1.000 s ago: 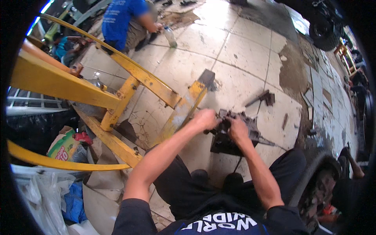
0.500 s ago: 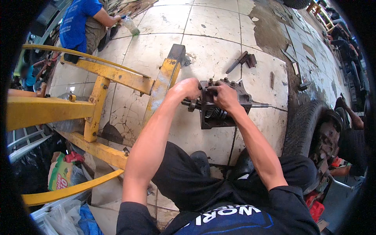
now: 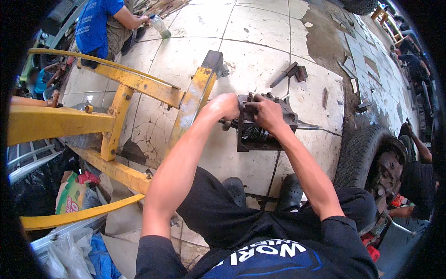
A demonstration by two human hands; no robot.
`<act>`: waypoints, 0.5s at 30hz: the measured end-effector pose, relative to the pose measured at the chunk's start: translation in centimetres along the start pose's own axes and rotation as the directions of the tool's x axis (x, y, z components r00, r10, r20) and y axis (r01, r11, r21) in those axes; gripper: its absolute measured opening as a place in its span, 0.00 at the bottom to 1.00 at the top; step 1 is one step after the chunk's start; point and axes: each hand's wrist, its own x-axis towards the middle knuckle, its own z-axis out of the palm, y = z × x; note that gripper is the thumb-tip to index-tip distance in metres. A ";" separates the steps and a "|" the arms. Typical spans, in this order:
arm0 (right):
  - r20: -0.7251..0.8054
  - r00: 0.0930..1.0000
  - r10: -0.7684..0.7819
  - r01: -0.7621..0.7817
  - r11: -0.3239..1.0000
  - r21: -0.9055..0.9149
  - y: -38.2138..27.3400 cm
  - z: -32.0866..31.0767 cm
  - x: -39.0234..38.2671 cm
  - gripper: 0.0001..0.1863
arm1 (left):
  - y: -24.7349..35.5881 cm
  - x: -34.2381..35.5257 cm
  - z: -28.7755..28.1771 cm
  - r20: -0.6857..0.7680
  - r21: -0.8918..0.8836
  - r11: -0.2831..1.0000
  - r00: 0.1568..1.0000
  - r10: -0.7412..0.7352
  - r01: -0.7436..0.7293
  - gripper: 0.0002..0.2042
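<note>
A dark, greasy metal gearbox (image 3: pixel 289 116) lies on the tiled floor in front of me, its open side showing gears (image 3: pixel 253 132). A thin shaft (image 3: pixel 309 127) sticks out of its right end, and a thicker shaft piece (image 3: pixel 226 124) comes out on the left. My left hand (image 3: pixel 226 106) is closed at the upper left corner of the housing; what its fingers hold is hidden. Just to its right, my right hand (image 3: pixel 267 114) has its bent fingers gripping the housing's upper left edge, beside several bolt heads.
A yellow steel frame (image 3: pixel 139 86) stands close on my left. Beyond the gearbox lie dark metal bars (image 3: pixel 284 75) and a thin strip (image 3: pixel 324 97). A tyre (image 3: pixel 360 151) is at my right. A person in a blue shirt (image 3: pixel 97 28) holds a plastic bottle (image 3: pixel 160 27) at the far left.
The view has shifted slightly. Both hands stay at the gearbox's upper left edge with only small finger movement; the gearbox stays in place.
</note>
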 end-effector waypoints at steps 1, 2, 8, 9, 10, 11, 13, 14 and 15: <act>-0.019 1.000 -0.017 0.017 1.000 -0.004 0.4 0.6 0.1 0.26 | 0.2 0.1 -0.1 0.006 0.005 1.000 1.000 -0.010 0.010 0.15; -0.038 0.999 -0.033 0.033 0.999 -0.008 0.7 1.0 0.0 0.26 | 0.4 0.1 -0.1 0.012 0.010 1.000 1.000 -0.020 0.020 0.15; -0.070 0.991 -0.115 0.115 0.993 0.005 1.7 1.4 0.2 0.24 | -0.1 0.5 0.9 -0.048 -0.007 1.000 0.999 -0.014 0.014 0.14; -0.033 0.996 -0.083 0.082 0.996 -0.028 1.6 1.1 1.4 0.23 | -0.3 0.6 0.9 -0.026 -0.001 1.000 1.000 -0.010 0.010 0.15; 0.004 0.999 -0.050 0.051 0.997 -0.064 1.5 0.9 1.8 0.23 | -0.4 0.7 0.9 -0.005 0.004 1.000 1.000 -0.006 0.006 0.16; -0.018 0.991 -0.136 0.135 0.990 -0.037 2.4 1.6 1.0 0.22 | -0.4 0.7 1.1 0.017 0.010 1.000 1.000 -0.002 0.002 0.16; -0.046 0.972 -0.230 0.232 0.971 0.050 1.5 1.5 -0.9 0.22 | -1.1 0.2 1.6 0.019 0.003 0.999 0.999 -0.037 0.037 0.18; -0.063 0.959 -0.277 0.281 0.956 0.084 1.4 1.0 -1.2 0.22 | -1.2 0.2 1.6 0.014 -0.002 0.999 0.999 -0.050 0.050 0.18; 0.021 0.984 -0.177 0.174 0.979 0.109 1.7 0.4 -0.9 0.22 | 0.1 -0.6 0.6 0.063 -0.005 0.999 0.997 -0.035 0.036 0.18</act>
